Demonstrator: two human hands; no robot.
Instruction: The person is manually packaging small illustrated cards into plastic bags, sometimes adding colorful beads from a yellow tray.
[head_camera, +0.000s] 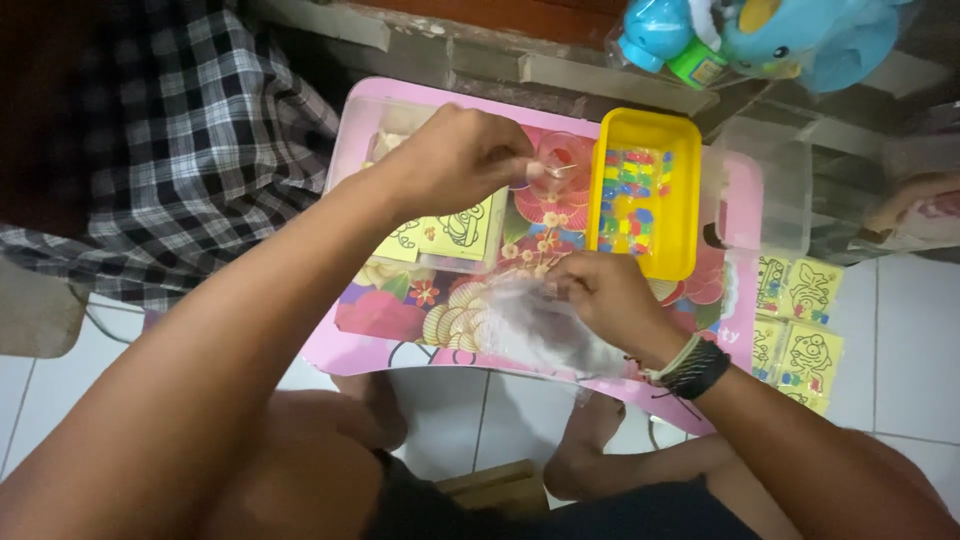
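Observation:
My left hand (455, 160) is over the pink lap table (400, 352) with its fingers pinched near a small clear cup (562, 162); whether it grips the cup or a small tool at its rim I cannot tell. My right hand (605, 292) is closed on a clear plastic bag (545, 330) that lies on the table's flowered top. A yellow tray (648, 128) with several small coloured pieces stands just beyond my right hand. Yellow cards with line drawings (455, 232) lie under my left wrist, inside a clear plastic box (352, 140).
More yellow picture cards (800, 330) lie on the tiled floor at right. Another clear container (765, 190) sits at the table's right end. A blue plush toy (790, 35) rests at top right. Checked cloth (190, 130) is at left. My legs are under the table.

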